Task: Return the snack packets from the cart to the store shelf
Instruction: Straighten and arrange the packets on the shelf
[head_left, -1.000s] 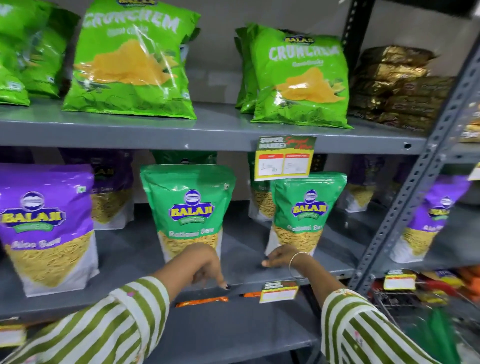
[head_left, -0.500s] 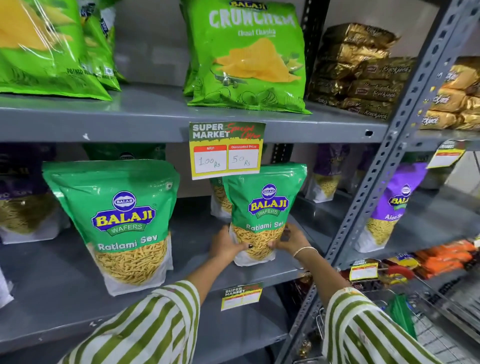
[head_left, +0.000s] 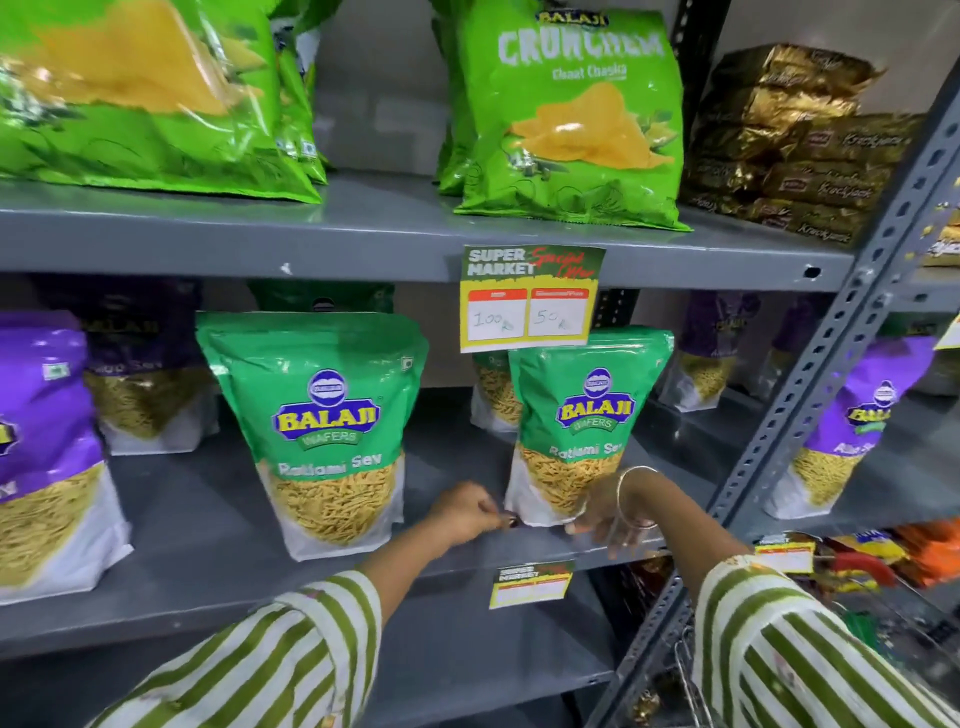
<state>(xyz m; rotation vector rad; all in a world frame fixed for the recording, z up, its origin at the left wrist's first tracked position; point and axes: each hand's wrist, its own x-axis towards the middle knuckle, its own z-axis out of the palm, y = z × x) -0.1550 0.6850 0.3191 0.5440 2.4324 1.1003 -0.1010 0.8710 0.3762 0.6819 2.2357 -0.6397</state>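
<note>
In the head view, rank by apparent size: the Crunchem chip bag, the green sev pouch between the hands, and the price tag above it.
1. Crunchem chip bag, largest.
2. Green sev pouch.
3. Price tag, smallest.
The bag's greater size may partly be nearness.

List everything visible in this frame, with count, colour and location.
Ratlami Sev packets: two in front, green, middle shelf; more behind.
Purple sev packets: several, middle shelf and right bay.
Crunchem chip bags: several, bright green, top shelf.
Gold biscuit packs: a stack, top shelf right.
Price tag: one, yellow-edged, on the top shelf's edge.
Cart: one, wire, lower right.
Left hand: by the right green packet's base.
Right hand: at that packet's other side; grip unclear.
</note>
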